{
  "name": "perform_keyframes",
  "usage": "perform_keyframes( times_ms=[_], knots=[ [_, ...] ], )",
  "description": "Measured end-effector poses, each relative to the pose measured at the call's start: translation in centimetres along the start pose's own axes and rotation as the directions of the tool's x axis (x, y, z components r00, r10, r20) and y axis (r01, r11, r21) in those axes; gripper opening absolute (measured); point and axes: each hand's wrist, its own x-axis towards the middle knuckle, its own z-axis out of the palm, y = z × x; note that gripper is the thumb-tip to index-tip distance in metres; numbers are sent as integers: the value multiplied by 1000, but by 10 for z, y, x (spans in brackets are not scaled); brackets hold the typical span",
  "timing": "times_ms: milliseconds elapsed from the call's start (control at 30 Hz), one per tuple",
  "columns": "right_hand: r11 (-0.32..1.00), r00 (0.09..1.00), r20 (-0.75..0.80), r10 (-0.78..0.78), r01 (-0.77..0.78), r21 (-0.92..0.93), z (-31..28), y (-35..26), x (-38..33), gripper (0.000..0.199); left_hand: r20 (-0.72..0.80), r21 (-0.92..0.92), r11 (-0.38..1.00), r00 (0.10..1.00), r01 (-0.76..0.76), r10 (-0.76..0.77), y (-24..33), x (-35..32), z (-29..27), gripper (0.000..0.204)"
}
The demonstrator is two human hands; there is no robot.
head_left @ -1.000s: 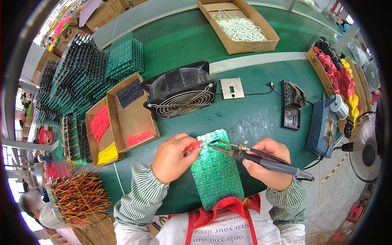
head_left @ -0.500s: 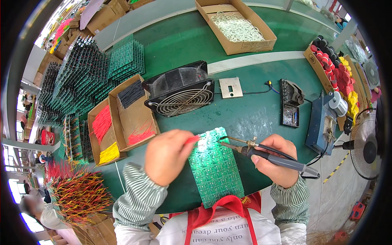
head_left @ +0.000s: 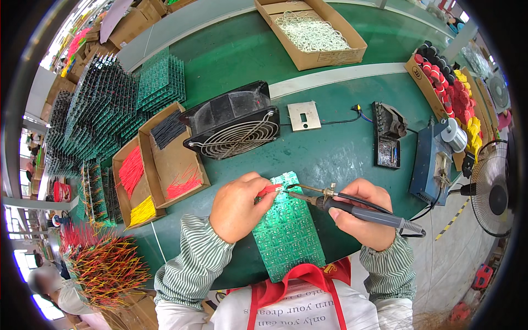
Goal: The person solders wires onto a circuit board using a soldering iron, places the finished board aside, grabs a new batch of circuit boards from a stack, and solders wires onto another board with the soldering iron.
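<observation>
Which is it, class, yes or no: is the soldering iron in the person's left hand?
No, the right hand holds the soldering iron, while the left hand pinches red wires over the green circuit board.

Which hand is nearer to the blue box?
Right: the right hand is left of the blue box; the left hand is farther left, at the green board.

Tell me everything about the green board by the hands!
The green board is a shiny, plastic-looking rectangle with rows of small repeating patterns. It lies askew on the green table, near end beside the red apron. Over its far end, the left hand pinches red wires and the right hand aims a soldering iron; contact is unclear.
</observation>
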Motion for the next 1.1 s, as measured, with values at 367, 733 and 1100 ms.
perform_keyframes(
  times_ms=[367,733,1100],
  knots=[
    [999,998,-51,40,-39,22,-6,-6,-5,18,5,20,1000,1000,-1,1,1,-1,-1,13],
    [1000,998,-61,29,-30,-9,-14,0,-13,17,-373,351,935,923,50,90,11,-11,-45,6],
    [999,992,-122,33,-33,6,-17,5,-12,17,-31,46,999,999,-16,18,13,11,11,14]
  ],
)
